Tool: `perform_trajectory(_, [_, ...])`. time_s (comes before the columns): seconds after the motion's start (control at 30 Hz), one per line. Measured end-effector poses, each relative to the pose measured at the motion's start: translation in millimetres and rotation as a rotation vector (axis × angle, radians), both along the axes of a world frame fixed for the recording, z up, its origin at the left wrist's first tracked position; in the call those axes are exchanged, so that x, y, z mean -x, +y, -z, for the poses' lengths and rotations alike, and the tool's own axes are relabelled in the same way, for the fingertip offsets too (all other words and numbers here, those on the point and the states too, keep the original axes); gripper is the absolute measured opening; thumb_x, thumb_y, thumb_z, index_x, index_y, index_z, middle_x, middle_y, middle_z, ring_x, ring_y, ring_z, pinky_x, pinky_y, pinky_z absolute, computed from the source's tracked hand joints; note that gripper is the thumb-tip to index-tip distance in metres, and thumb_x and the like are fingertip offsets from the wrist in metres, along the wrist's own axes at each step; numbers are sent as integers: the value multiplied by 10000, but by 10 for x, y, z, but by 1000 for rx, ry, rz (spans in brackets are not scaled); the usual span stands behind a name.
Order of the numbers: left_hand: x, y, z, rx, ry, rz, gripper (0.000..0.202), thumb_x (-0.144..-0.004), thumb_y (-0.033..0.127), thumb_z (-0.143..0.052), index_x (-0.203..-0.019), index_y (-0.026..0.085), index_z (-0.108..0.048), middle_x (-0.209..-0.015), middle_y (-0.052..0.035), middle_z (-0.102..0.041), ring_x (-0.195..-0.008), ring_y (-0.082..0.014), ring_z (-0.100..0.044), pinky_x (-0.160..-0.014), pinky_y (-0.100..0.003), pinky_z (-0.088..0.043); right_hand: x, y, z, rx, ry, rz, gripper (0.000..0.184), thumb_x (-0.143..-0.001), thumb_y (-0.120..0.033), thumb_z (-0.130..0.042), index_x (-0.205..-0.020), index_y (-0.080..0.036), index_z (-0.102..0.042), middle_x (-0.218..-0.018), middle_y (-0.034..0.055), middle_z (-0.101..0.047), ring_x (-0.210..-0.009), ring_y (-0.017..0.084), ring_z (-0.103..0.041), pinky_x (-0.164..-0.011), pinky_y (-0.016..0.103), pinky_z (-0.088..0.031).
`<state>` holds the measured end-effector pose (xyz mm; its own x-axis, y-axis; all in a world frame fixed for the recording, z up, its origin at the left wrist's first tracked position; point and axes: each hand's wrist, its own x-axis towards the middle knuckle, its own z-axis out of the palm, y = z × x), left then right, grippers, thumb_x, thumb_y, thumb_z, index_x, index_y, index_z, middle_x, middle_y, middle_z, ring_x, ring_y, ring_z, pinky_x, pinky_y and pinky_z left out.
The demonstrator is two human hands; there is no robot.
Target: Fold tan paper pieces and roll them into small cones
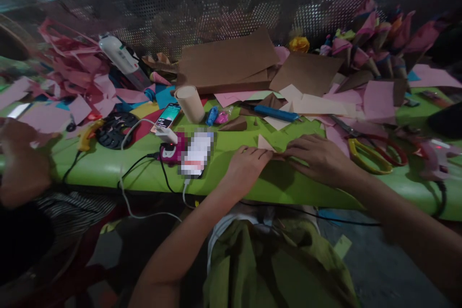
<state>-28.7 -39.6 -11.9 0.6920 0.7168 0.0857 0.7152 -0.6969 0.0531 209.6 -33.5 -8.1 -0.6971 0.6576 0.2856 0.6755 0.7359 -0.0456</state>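
Both my hands rest on a green table [108,166] near its front edge. My left hand [246,164] lies knuckles up, fingers curled onto a small brown paper piece [266,144]. My right hand [317,156] presses flat on the same paper from the right, fingertips meeting the left hand's. The paper is folded into a pointed shape, and most of it is hidden under my fingers.
Yellow-handled scissors [371,154] lie right of my hands. Brown card sheets [231,60], pink paper scraps, a paper roll [190,103], a blue cutter [276,114], a phone [166,116], chargers and cables cover the table. Paper cones [371,43] stand at back right. Another person's hand [21,159] is at left.
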Motion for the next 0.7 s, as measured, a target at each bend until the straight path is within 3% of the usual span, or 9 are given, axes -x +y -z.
perform_trajectory(0.2, [-34, 19, -29, 2, 7, -4, 279, -1042, 195, -423, -1229, 184, -629, -1173, -73, -721, -1074, -206, -650, -956, -373, -446, 86, -87, -9, -158, -153, 18, 210, -956, -120, -538, -815, -180, -681, -770, 65, -652, -742, 220, -564, -707, 364, -348])
perform_trajectory(0.37, [-57, 49, -31, -5, 8, 1, 257, -1027, 189, -454, -1214, 172, -629, -1189, -86, -701, -1098, -221, -629, -942, -384, -442, 122, -132, -37, -154, -185, 27, 243, -914, -44, -498, -798, -193, -651, -741, 61, -632, -704, 216, -531, -681, 355, -301])
perform_trajectory(0.7, [-183, 95, 5, -8, 14, -14, 254, -1031, 194, -434, -1162, 185, -651, -1103, -91, -703, -1080, -238, -617, -902, -388, -456, 111, -51, 59, -152, -112, 120, 262, -973, -165, -467, -817, -207, -675, -787, 69, -662, -758, 219, -581, -704, 348, -333])
